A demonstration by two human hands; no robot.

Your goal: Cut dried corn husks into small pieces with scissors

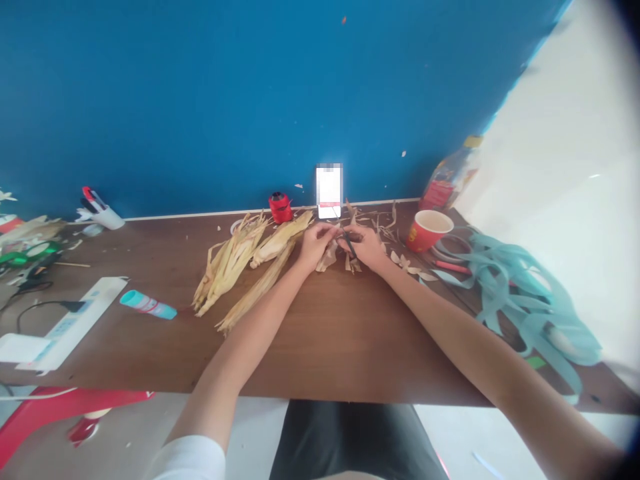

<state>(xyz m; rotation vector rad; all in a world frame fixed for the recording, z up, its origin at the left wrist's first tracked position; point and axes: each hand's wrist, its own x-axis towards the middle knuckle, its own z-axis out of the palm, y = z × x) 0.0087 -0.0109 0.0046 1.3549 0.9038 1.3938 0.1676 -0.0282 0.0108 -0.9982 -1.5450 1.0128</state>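
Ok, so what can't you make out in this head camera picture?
Head view:
- Dark tool: part hidden by the left hand and right hand.
- Phone: top of the screen blurred out.
- Dried husks at far left: blurry, and the picture's edge cuts off the pile.

Pale straw-yellow dried corn husks [230, 263] show fine tan lengthwise streaks, and slim black scissors [349, 244] stand out dark against them. Behind them rises a deep teal-blue painted wall [200, 100], flecked with a few small pale spots. The brown wooden tabletop [350, 333] carries a faint darker grain. A red paper cup [425, 231] has a cream interior and yellow print, a turquoise-and-white tube [147, 305] lies to the left, and pale aqua paper strips [520, 300] loop to the right.
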